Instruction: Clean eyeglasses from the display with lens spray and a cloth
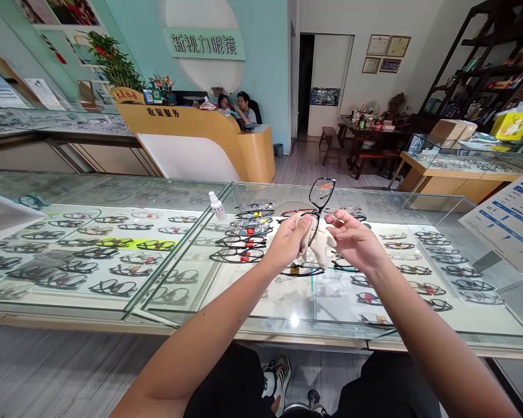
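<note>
Clock positions are read from the held eyeglasses, twelve pointing away from the wearer. The black-framed eyeglasses (322, 191) stand tilted on end above the glass-topped display desk (253, 307), one lens uppermost and bearing an orange mark. A cream cloth (316, 248) is bunched around their lower part. The left hand (289, 241) is clamped on the cloth, thumb pressed against it. The right hand (359, 241) is at four o'clock, fingers curled beside the cloth's edge; whether they pinch it cannot be told. A white bottle (217, 206) stands at nine o'clock. Spectacle frames with red tags (237, 255) lie at eight o'clock. A printed sheet (508, 217) leans at three o'clock. Two people (239, 107) sit behind the reception counter (226, 145) toward eleven o'clock.
</note>
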`<action>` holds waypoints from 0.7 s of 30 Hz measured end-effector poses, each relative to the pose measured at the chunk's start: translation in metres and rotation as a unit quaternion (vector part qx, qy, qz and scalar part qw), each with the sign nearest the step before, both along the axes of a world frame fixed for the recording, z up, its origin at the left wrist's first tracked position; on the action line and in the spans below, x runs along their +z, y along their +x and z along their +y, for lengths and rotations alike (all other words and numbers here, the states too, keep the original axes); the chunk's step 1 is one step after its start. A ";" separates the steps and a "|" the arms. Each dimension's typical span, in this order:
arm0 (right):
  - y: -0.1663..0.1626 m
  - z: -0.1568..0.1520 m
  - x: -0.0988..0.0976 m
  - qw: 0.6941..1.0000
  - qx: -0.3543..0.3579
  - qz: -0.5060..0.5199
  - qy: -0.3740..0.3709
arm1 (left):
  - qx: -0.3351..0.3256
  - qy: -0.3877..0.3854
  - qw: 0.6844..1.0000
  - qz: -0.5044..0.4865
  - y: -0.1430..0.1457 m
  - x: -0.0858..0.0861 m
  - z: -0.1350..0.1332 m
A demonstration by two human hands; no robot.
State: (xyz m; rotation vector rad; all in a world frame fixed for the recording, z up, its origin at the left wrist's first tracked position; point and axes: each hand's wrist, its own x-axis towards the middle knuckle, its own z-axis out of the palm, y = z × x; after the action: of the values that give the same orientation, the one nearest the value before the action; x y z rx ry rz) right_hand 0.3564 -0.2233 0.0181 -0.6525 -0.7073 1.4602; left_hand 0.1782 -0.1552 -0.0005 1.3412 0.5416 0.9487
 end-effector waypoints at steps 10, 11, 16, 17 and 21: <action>0.001 -0.001 -0.001 1.000 0.010 0.011 0.012 | -0.011 -0.002 1.000 -0.011 0.001 0.003 -0.001; 0.000 -0.001 -0.001 1.000 0.010 0.011 0.013 | -0.013 -0.001 1.000 -0.010 0.001 0.003 -0.001; -0.002 -0.002 0.003 1.000 0.004 0.019 0.010 | -0.016 0.007 1.000 -0.002 0.001 0.004 -0.002; -0.002 -0.003 0.003 1.000 0.002 0.020 0.008 | -0.017 0.008 1.000 0.000 0.001 0.004 -0.002; -0.004 -0.003 0.004 1.000 -0.010 0.021 0.005 | -0.025 0.016 1.000 0.009 -0.001 0.004 -0.004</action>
State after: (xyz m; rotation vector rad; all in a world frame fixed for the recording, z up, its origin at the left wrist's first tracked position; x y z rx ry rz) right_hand 0.3527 -0.2260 0.0225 -0.6175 -0.6726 1.4480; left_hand 0.1777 -0.1589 0.0036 1.3866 0.5067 0.9085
